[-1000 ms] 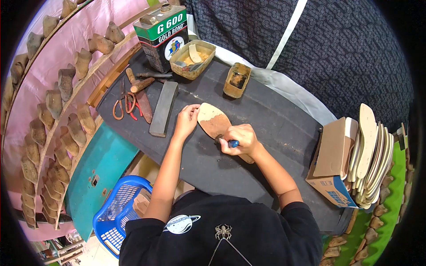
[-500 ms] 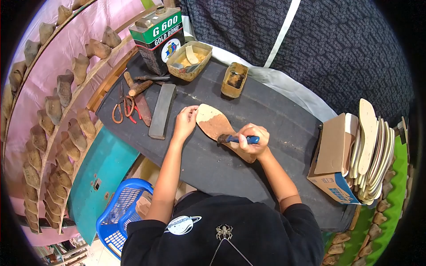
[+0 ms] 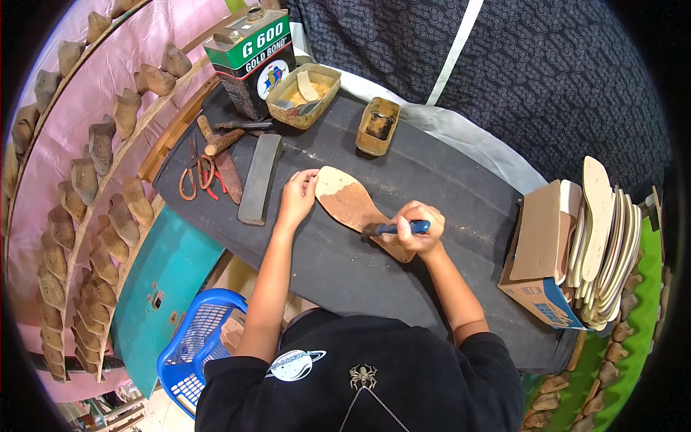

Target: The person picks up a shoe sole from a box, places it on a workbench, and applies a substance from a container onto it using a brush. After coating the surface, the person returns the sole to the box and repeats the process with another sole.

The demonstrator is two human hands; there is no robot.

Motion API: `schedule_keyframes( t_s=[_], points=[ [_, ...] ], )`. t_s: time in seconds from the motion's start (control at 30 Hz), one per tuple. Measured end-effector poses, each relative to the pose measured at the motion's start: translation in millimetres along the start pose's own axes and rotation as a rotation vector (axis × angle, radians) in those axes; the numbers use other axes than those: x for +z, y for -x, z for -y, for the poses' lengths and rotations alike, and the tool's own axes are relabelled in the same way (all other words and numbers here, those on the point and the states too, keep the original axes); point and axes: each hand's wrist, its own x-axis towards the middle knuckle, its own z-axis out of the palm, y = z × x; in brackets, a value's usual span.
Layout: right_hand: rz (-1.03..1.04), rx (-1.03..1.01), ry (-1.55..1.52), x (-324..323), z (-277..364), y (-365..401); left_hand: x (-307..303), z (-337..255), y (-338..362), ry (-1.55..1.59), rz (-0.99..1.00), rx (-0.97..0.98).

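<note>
A tan insole-shaped piece [image 3: 349,201] lies flat on the dark table, pale at its upper left end and brown over the rest. My left hand [image 3: 299,196] holds its pale end by the left edge, fingers pressed together. In my right hand [image 3: 419,227] is a blue-handled brush [image 3: 387,229], its dark bristles touching the brown surface near the piece's narrow middle. Beyond the piece stands a small tub [image 3: 378,127] with dark residue inside.
A Gold Bond can [image 3: 252,65] and a tub of yellowish material [image 3: 304,97] stand at the back left. Scissors [image 3: 191,173], wooden-handled tools and a grey block [image 3: 260,180] lie left. At right, a carton [image 3: 536,248] adjoins stacked insole shapes [image 3: 608,248]. A blue basket [image 3: 198,345] is below left.
The brush and my right hand have shifted slightly right along the piece. The whole view has moved a little, and my left hand remains at the pale end.
</note>
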Motion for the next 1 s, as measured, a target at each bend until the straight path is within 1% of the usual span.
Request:
schedule_keyframes(
  t_s=[0.07, 0.13, 0.2, 0.27, 0.33, 0.4, 0.47, 0.53, 0.6, 0.7, 0.8, 0.83, 1.0],
  points=[
    [0.039, 0.012, 0.005, 1, -2, 2, -1, -3, 1, -0.007, -0.009, 0.004],
    [0.124, -0.013, 0.018, 1, -4, 3, -1, -3, 0, 0.006, -0.009, 0.004],
    [0.102, -0.005, 0.003, -1, -4, 6, -1, -2, 1, 0.020, -0.012, 0.002],
    [0.080, 0.064, -0.012, -10, -6, 8, -3, -8, 1, -0.013, 0.032, -0.050],
    [0.062, 0.081, 0.000, -15, -5, 6, -3, -8, 1, -0.009, 0.032, -0.052],
    [0.130, 0.098, 0.022, -21, -5, 3, -2, -6, 0, -0.005, 0.034, -0.052],
    [0.117, 0.106, 0.030, -19, -3, 2, -1, -3, 0, 0.006, -0.009, -0.005],
    [-0.068, 0.127, -0.019, -11, -3, 2, 0, 0, 0, 0.000, -0.011, -0.001],
    [-0.048, 0.151, -0.022, -10, -4, 5, 0, 0, 0, -0.005, -0.013, 0.005],
    [0.050, 0.113, 0.004, -7, -4, 10, -1, -1, 0, 0.007, -0.010, 0.000],
    [0.091, 0.112, 0.042, -19, 1, 17, -3, -7, 1, -0.018, 0.027, -0.046],
    [0.054, 0.140, 0.033, -21, 5, 18, -4, -7, 0, -0.019, 0.030, -0.052],
    [0.091, 0.151, 0.092, -33, 11, 17, -4, -8, 1, -0.030, 0.037, -0.054]
  ],
)
